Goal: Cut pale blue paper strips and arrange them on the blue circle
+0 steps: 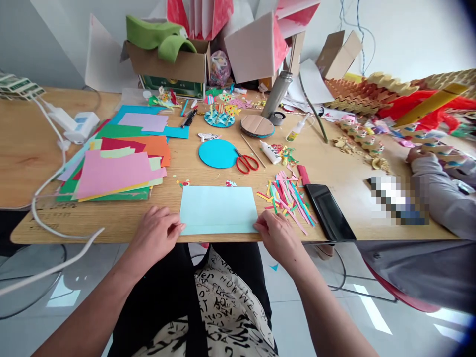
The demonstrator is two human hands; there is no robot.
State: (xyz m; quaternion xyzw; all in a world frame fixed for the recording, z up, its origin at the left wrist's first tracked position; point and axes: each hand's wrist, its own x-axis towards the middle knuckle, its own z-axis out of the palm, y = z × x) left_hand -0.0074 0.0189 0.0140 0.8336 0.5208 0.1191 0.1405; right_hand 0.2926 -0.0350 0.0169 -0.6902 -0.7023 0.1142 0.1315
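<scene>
Left grip and right grip pinch the pale-blue paper by its near corners, apparently folding; an even crease seems called for next

Craft workroom, by look of it. Long wooden desk bears stacked coloured paper at left, red-handled scissors, glue bottle, cut paper strips toward right. Egg-tray cardboard far right; open carton far. Co-worker's grey sleeve at same desk, right; floor tiled.
</scene>
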